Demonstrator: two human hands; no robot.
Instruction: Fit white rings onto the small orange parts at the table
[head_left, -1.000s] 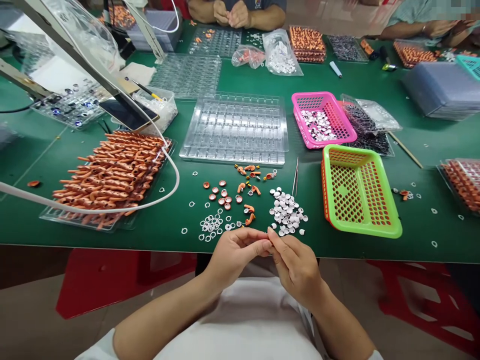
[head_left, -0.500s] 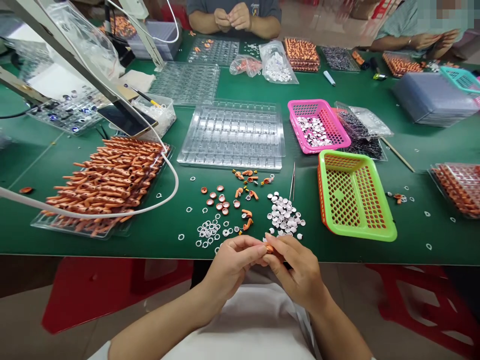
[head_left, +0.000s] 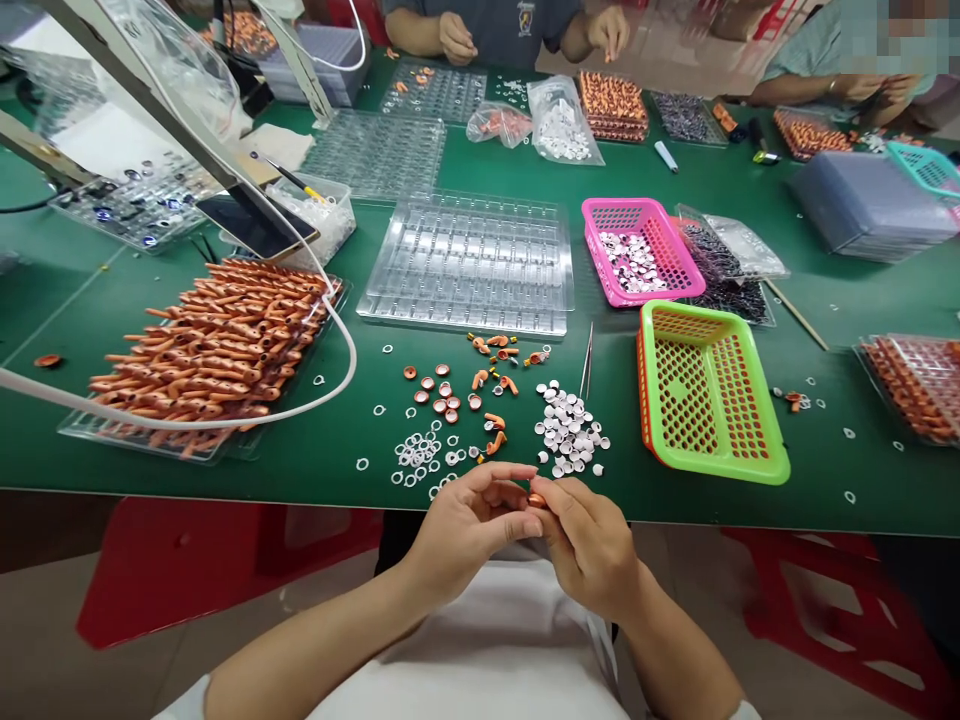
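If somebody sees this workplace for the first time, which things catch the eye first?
First the bright green basket and pink basket at the right of the green table. Then the heap of orange parts on the left. Nearest, the left hand and right hand pinch a small orange piece.

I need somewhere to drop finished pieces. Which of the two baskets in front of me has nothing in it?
The green basket, nearer your right hand. The pink basket behind it holds small white discs.
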